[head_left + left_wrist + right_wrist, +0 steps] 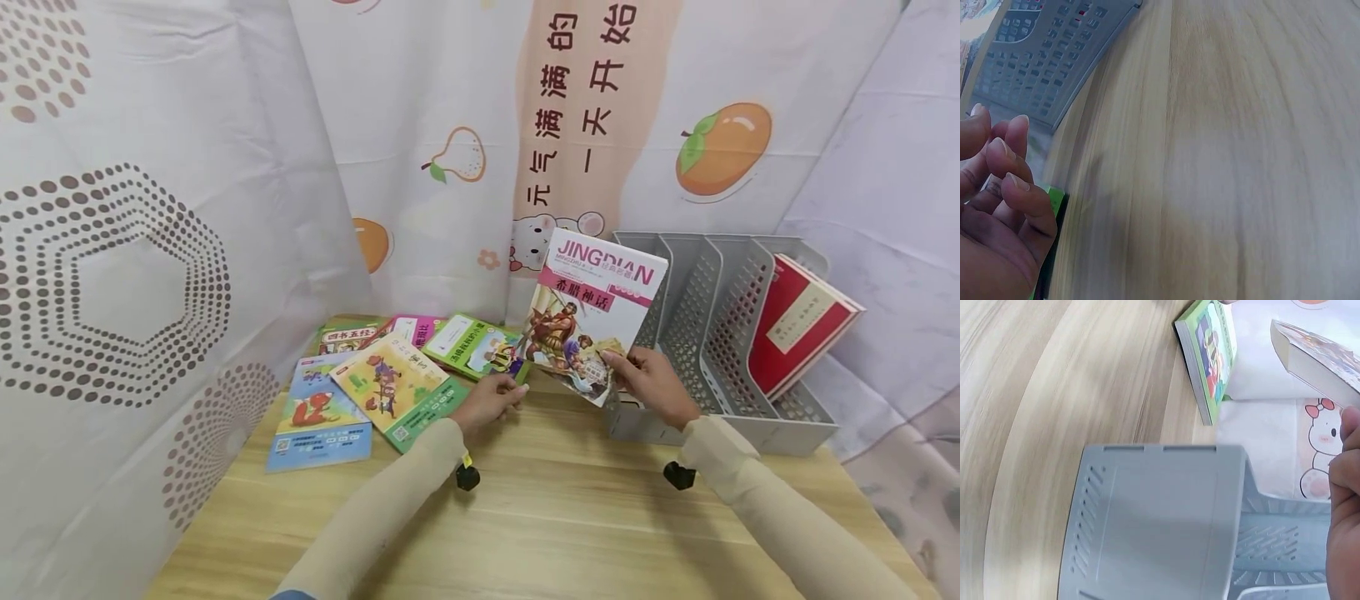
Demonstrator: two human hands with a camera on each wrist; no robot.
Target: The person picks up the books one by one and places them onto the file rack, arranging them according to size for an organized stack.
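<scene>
My right hand [652,385] pinches a paperback book [588,312] by its lower right corner, with a white, pink and illustrated cover. The book is raised and tilted in front of the left end of a grey file rack [720,429]. In the right wrist view, the hand [1344,519] holds the book [1319,362] above the rack [1154,519], page edges showing. Beside a green storybook [480,346] is my left hand [489,404]; in the left wrist view its fingers [1029,200] are loosely curled, holding nothing.
Several books overlap at the back left, among them a yellow-and-green one [393,383], a blue fox-covered one [318,417] and a pink one [420,327]. Red books [802,329] lean in the rack's right compartment. A printed curtain [435,83] hangs behind the wooden table [540,517].
</scene>
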